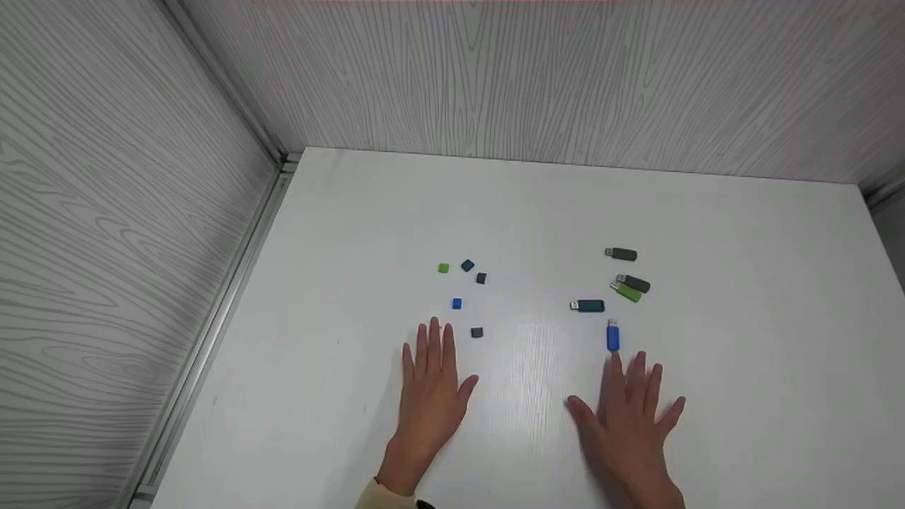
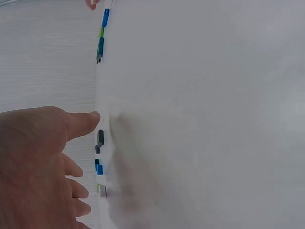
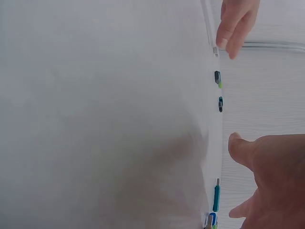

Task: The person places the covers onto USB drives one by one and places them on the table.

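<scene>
My left hand (image 1: 431, 403) is spread with straight fingers over the white table, holding nothing. Just beyond its fingertips lie small caps: dark grey (image 1: 477, 332), blue (image 1: 457, 303), another dark grey (image 1: 481, 278), teal (image 1: 467, 266) and green (image 1: 443, 268). Fingers splayed, my right hand (image 1: 629, 431) also holds nothing; its index fingertip is right at the lower end of a blue USB stick (image 1: 613, 336). Beyond are a teal USB stick (image 1: 590, 305), a green one (image 1: 628, 292) overlapping a dark grey one (image 1: 637, 283), and another dark grey one (image 1: 625, 254). All the sticks show bare metal plugs.
The white table (image 1: 339, 212) meets a grey wood-grain panel (image 1: 495, 85) at its far edge. A similar panel (image 1: 106, 247) rises on the left, with a metal rail (image 1: 205, 346) along its foot. Another panel edge shows at the far right.
</scene>
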Action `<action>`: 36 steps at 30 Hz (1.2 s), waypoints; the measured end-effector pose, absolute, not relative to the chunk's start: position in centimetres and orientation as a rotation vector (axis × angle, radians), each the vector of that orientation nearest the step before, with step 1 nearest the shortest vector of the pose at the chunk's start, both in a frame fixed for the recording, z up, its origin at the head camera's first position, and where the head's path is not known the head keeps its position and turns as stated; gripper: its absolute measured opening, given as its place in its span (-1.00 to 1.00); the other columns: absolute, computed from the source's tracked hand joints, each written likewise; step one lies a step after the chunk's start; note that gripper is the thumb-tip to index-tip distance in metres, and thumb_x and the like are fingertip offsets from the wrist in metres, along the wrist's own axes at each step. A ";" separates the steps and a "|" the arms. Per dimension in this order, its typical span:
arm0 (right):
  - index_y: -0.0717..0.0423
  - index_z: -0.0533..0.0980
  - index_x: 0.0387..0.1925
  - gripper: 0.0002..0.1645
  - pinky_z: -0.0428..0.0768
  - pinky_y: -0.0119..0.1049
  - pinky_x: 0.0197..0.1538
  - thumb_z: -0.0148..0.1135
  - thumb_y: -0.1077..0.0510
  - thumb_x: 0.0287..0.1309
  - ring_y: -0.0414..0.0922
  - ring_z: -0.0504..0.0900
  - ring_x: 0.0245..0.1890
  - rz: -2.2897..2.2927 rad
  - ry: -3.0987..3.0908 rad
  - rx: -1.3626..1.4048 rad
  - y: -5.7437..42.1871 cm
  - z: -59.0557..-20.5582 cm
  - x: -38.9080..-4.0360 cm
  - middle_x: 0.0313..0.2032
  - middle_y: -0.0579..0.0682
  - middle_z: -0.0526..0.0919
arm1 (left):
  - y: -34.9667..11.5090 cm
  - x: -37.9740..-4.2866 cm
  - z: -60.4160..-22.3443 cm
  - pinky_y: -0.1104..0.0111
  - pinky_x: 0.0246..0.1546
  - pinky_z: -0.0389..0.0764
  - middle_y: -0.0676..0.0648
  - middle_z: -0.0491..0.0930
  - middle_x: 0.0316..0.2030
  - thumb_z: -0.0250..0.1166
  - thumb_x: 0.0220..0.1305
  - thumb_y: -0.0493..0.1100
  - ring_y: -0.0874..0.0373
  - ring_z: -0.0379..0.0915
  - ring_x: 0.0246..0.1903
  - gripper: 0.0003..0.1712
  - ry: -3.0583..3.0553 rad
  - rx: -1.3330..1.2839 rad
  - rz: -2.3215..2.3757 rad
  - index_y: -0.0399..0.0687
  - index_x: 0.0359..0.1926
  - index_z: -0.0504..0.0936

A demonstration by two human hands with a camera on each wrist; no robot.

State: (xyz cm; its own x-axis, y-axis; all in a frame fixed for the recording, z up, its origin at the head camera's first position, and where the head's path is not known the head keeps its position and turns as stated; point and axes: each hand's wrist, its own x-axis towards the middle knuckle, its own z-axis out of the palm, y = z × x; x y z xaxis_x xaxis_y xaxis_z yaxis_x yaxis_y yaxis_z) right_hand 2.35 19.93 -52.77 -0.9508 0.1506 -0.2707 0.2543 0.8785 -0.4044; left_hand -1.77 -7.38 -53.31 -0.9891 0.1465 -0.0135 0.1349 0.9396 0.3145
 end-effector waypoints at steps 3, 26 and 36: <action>0.13 -0.19 0.70 0.27 -0.67 0.60 0.41 0.10 -0.49 0.36 0.43 -0.52 0.65 -0.641 2.789 0.337 20.2 -52.8 2.1 0.67 0.38 -0.46 | -7.4 -1.9 -53.3 -0.27 0.60 0.04 -0.37 -0.02 0.67 0.34 0.46 0.07 -0.32 -0.12 0.67 0.00 3.054 0.214 0.519 -0.35 0.63 0.08; 0.19 -0.06 0.67 0.10 -0.21 0.48 0.59 0.22 -0.24 0.44 0.42 -0.19 0.65 -0.725 2.827 0.495 21.7 -52.5 1.6 0.65 0.42 -0.14 | -8.1 -3.1 -53.4 -0.18 0.63 0.07 -0.36 -0.02 0.67 0.29 0.51 -0.02 -0.31 -0.13 0.68 -0.11 3.021 0.142 0.686 -0.33 0.63 0.11; 0.18 0.00 0.66 0.06 0.09 0.52 0.46 0.23 -0.22 0.43 0.44 0.00 0.55 -0.744 2.851 0.568 22.0 -52.8 1.7 0.58 0.44 -0.01 | -8.7 -3.5 -53.3 -0.11 0.63 0.10 -0.32 0.05 0.66 0.27 0.53 -0.01 -0.28 -0.07 0.67 -0.16 3.037 0.089 0.718 -0.30 0.61 0.17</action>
